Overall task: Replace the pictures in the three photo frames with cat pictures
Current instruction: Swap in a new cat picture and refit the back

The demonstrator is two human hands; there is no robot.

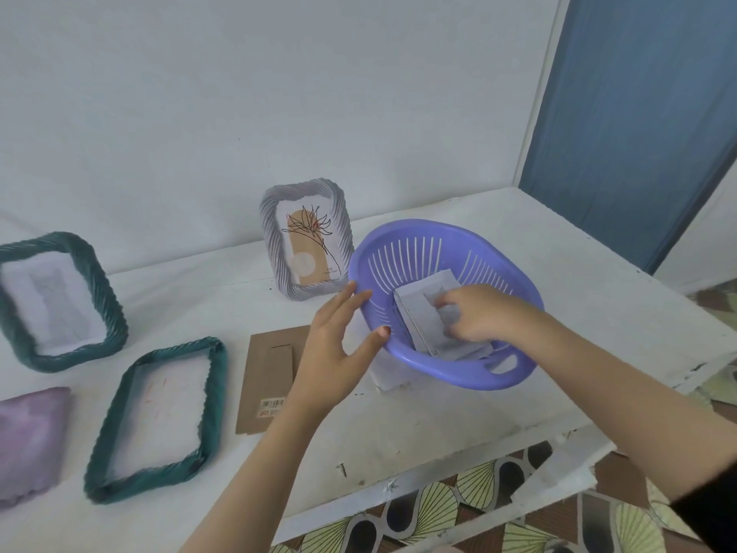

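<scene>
Progress is looking like roughly the middle of the job, going by how things are lying on the white table (438, 425). The right hand (484, 313) is reaching into the purple plastic basket (402, 241) near the table's right edge, fingers curled down and pinching at the top sheet of a small stack of pale prints (428, 313) sitting in there; they're too washed out for me to tell if they're the cat pictures, though that's my guess. The left hand (339, 337) is steadying the basket's near-left rim, fingers spread, thumb hooking over the lip. The teal frame (159, 421) toward the front left corner is lying flat and opened up, and its brown cardboard backing (271, 377) is sitting apart, just to its right, so that one is looking mid-swap. Another teal frame (60, 301) at the left edge is propped up with a faint grey picture inside, possibly done already, can't say for sure. The grey-white frame (307, 237) standing at the back edge is showing a line-drawn flower, so that one is clearly waiting its turn. Something purplish and blurry (32, 441) is lying at the far left; no idea what.
</scene>
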